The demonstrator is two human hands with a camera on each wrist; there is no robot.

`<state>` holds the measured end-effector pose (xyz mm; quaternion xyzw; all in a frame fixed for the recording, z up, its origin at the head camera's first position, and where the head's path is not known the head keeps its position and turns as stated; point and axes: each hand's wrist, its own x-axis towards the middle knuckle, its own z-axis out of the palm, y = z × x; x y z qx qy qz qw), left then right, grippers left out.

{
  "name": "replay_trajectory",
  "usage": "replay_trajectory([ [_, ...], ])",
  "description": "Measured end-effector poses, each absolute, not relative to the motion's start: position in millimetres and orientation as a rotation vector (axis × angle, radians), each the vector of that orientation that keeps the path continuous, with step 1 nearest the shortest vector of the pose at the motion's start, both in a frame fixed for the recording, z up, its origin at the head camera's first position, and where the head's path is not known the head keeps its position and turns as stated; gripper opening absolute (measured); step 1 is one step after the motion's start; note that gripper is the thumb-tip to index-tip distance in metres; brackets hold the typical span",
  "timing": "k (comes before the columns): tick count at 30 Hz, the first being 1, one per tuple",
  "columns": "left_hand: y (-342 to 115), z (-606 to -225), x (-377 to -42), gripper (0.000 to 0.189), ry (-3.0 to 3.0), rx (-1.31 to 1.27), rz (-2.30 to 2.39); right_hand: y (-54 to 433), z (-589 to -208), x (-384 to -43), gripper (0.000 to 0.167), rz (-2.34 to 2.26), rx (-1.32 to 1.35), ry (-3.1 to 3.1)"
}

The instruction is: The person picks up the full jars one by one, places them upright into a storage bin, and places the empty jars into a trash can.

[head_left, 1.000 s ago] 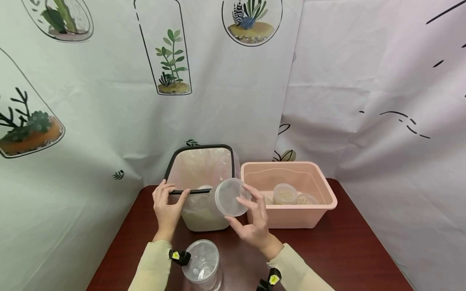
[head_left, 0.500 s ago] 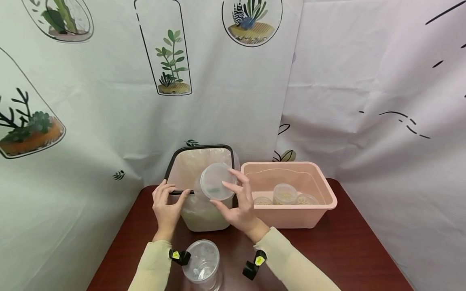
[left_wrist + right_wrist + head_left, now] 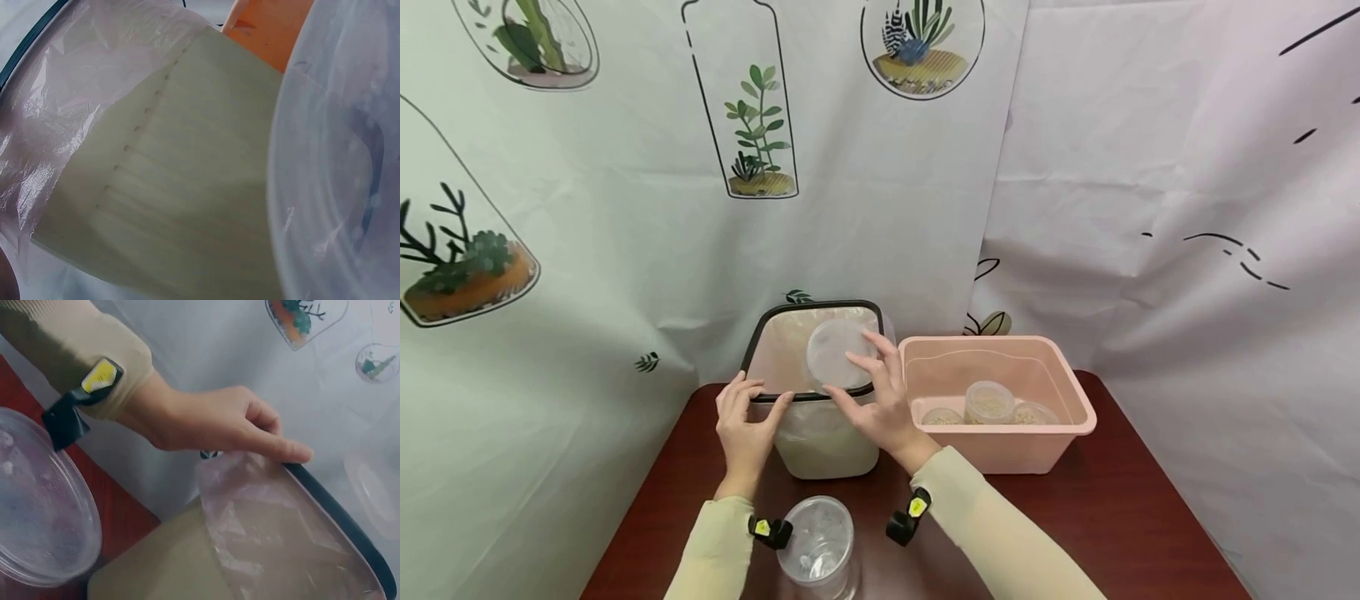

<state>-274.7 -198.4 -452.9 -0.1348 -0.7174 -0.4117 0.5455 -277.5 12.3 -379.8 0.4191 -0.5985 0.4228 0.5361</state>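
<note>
My left hand point(image 3: 745, 429) grips the front of the waste bin's black rim point(image 3: 808, 397), its thumb along the edge in the right wrist view. A thin pinkish bag point(image 3: 244, 519) lines the beige bin point(image 3: 187, 169) and folds down outside it. Over the bin's mouth my right hand point(image 3: 883, 404) holds a clear round plastic tub point(image 3: 835, 354) between thumb and fingers, its flat round face turned toward me. The tub's far side is hidden.
A large clear lidded jar point(image 3: 816, 546) stands on the dark red table point(image 3: 1120, 500) in front of the bin, close to my left wrist. Right of the bin, a pink plastic basin point(image 3: 1000, 450) holds several small clear tubs point(image 3: 988, 404) with pale grains.
My right hand has carried the clear tub left and away from me, from beside the pink basin to over the bin's mouth. The left hand has stayed on the rim.
</note>
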Motion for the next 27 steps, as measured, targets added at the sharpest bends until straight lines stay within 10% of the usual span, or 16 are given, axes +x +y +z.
replay_trajectory([
  [27, -198, -450, -270, 0.032, -1.691, -0.318, -0.974, -1, -381, -314, 0.040, 0.967, 0.923, -2.104],
])
